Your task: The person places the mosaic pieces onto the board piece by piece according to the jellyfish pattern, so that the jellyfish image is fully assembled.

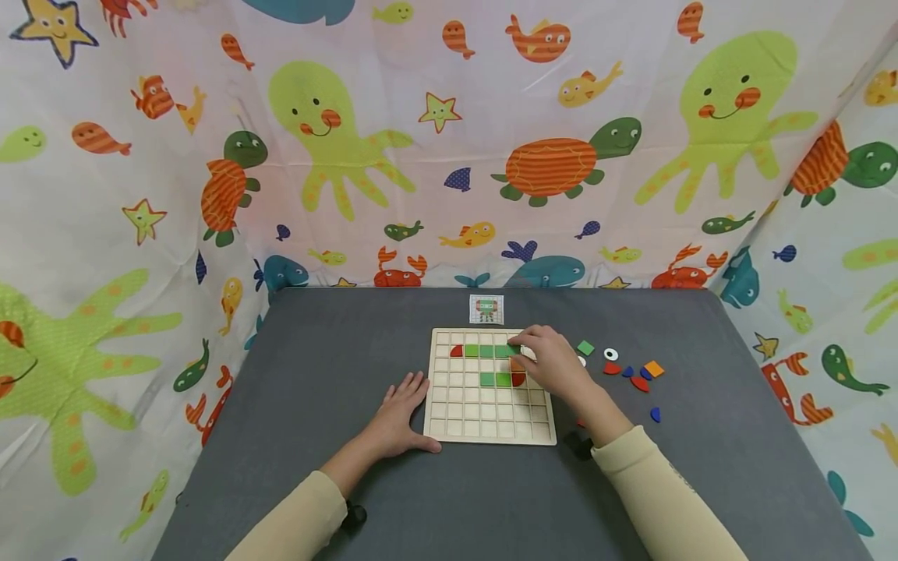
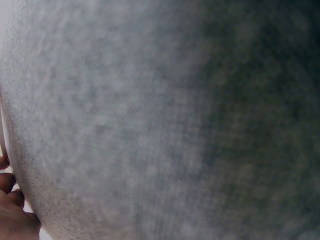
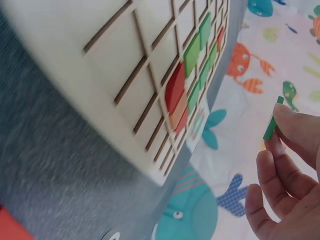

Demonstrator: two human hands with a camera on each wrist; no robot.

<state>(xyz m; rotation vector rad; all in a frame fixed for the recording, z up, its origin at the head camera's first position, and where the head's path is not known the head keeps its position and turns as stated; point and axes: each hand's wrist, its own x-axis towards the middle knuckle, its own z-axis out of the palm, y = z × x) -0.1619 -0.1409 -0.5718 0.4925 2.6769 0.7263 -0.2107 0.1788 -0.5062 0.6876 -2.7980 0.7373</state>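
Note:
A wooden grid board (image 1: pixel 442 429) lies on the grey table, with red, green and orange pieces set in some of its squares. My right hand (image 1: pixel 554 362) is over the board's upper right part. Its thumb and fingertips pinch a green square tile (image 3: pixel 272 120), seen edge-on in the right wrist view. Along the upper row sit a red piece (image 1: pixel 457 351) and several green tiles (image 1: pixel 471 351). Below them are more green tiles (image 1: pixel 487 379) beside a red piece (image 1: pixel 518 379). My left hand (image 1: pixel 401 417) rests with fingers spread at the board's left edge, its thumb by the lower left corner.
Loose pieces lie right of the board: a green square (image 1: pixel 585 347), a white ring (image 1: pixel 611 354), an orange square (image 1: pixel 654 368), red pieces (image 1: pixel 639 384) and blue pieces (image 1: pixel 655 414). Behind the board is a small picture card (image 1: pixel 486 309). A patterned curtain (image 1: pixel 435 171) surrounds the table.

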